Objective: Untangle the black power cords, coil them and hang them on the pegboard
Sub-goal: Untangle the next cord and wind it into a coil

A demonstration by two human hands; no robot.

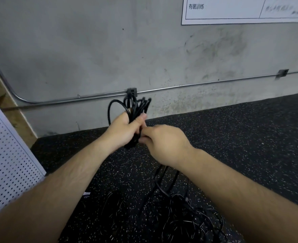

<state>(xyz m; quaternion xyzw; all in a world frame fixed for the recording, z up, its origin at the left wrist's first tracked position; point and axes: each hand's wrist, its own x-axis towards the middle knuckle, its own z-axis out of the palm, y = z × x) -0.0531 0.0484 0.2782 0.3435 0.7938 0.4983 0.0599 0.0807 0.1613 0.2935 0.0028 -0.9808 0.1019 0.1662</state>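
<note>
Two hands are winding a coil (pixel 136 106) of black power cord above the speckled floor (pixel 232 137): the left hand (pixel 122 128) is gripping the bunched loops, fingers curled round them, while the right hand (pixel 164 142) is pinching the strand just below. More cords (pixel 179 216) are lying tangled on the floor nearer the person, and the pegboard (pixel 8 163) at its left edge is bearing none in view, so most of the work is seemingly remaining.
</note>
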